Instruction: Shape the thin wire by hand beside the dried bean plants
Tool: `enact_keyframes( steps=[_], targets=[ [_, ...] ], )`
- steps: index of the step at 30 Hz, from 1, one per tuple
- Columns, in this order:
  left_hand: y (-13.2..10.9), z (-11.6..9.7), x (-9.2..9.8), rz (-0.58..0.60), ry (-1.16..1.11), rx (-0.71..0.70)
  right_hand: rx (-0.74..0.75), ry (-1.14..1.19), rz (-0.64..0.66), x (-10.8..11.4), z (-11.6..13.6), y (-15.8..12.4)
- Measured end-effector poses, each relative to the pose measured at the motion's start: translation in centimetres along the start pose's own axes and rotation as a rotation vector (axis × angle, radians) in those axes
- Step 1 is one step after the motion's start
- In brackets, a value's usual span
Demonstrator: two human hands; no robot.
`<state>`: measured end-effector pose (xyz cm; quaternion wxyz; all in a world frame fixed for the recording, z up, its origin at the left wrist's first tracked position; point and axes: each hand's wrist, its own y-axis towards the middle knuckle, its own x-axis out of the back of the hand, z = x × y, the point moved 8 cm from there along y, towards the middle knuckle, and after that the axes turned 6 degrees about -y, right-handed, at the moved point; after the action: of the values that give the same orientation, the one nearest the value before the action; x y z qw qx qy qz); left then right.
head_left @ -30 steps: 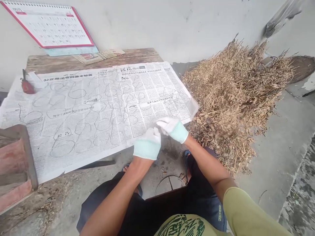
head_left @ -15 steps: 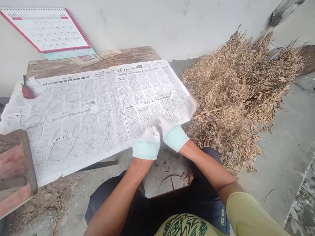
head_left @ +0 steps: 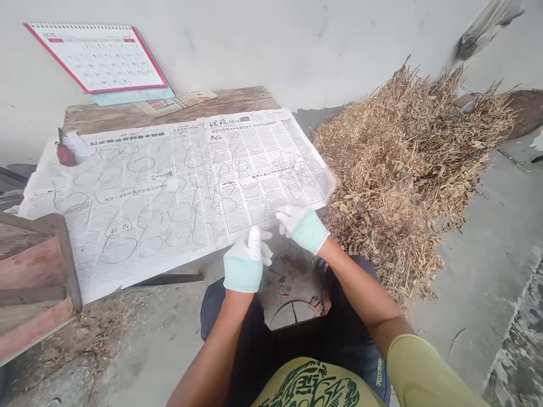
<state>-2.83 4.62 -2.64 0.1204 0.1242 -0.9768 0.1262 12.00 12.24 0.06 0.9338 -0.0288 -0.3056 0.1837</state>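
Note:
Both my hands wear white gloves with pale green cuffs. My left hand [head_left: 246, 259] hovers just off the near edge of a large newspaper [head_left: 178, 186]; its fingers are loosely spread and hold nothing. My right hand [head_left: 302, 226] is at the newspaper's near right edge with its fingers curled together, and I cannot make out what they hold, if anything. The newspaper covers a low wooden table [head_left: 169, 110] and is scribbled over with pen loops.
A big heap of dry stalks and pods [head_left: 407, 164] lies to the right on the concrete floor. A red-handled tool [head_left: 64, 152] rests on the newspaper's far left corner. A calendar [head_left: 99, 56] leans on the wall. A reddish wooden crate [head_left: 34, 282] stands at the left.
My hands were pressed together at the newspaper's edge; now they have parted. The left hand has dropped back toward me and opened, and the view has shifted slightly.

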Motion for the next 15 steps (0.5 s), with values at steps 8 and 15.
enact_keyframes(
  steps=[8, 15],
  targets=[
    [-3.6, 7.1, -9.6, 0.698, 0.733, -0.194, 0.233, -0.422, -0.072, 0.8, 1.1, 2.8],
    [-4.4, 11.4, -16.4, 1.038, 0.942, -0.270, 0.191, -0.852, 0.040, -0.1, 2.9, 7.6]
  ],
)
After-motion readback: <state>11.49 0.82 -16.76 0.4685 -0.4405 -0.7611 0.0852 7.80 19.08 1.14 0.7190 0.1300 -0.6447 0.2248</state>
